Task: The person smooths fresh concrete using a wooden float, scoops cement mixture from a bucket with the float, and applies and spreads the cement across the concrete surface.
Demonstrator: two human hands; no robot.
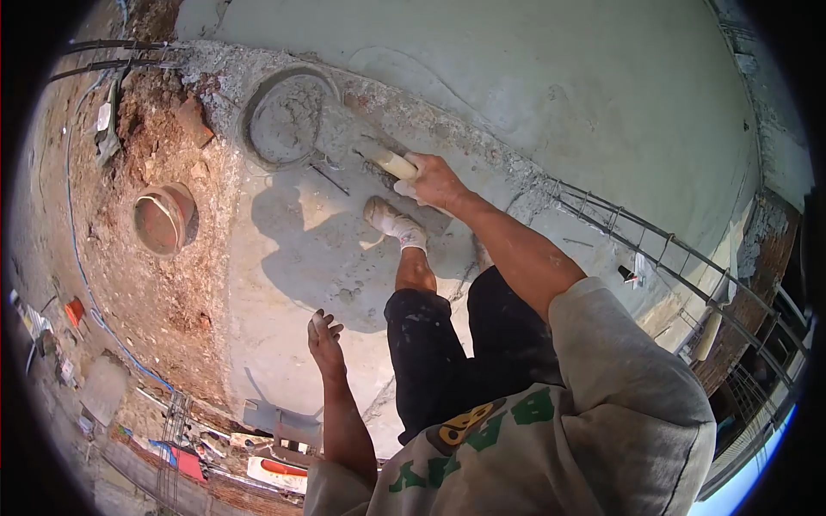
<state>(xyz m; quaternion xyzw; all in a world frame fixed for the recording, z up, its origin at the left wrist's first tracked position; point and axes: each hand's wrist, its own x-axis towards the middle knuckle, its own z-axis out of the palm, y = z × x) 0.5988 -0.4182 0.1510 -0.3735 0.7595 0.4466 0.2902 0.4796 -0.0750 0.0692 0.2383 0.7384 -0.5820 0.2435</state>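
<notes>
My right hand [437,183] is closed round the pale handle of a trowel [394,163], whose grey blade lies against the wet mortar and is hard to tell from it. Just beyond the trowel, a round basin [288,118] of grey mortar stands on the concrete. My left hand [324,335] hangs over the slab with its fingers apart and slightly bent, holding nothing. Between the hands, my foot in a light, mortar-stained covering rests on the slab [284,344]. A thin dark rod [330,179] lies beside the basin.
A reddish bucket [163,219] sits on the rubble at the left, near a blue hose [72,206]. Steel rebar [662,236] runs along the right side. Smooth grey plaster [585,77] spreads across the top. Boards and scraps lie at the lower left.
</notes>
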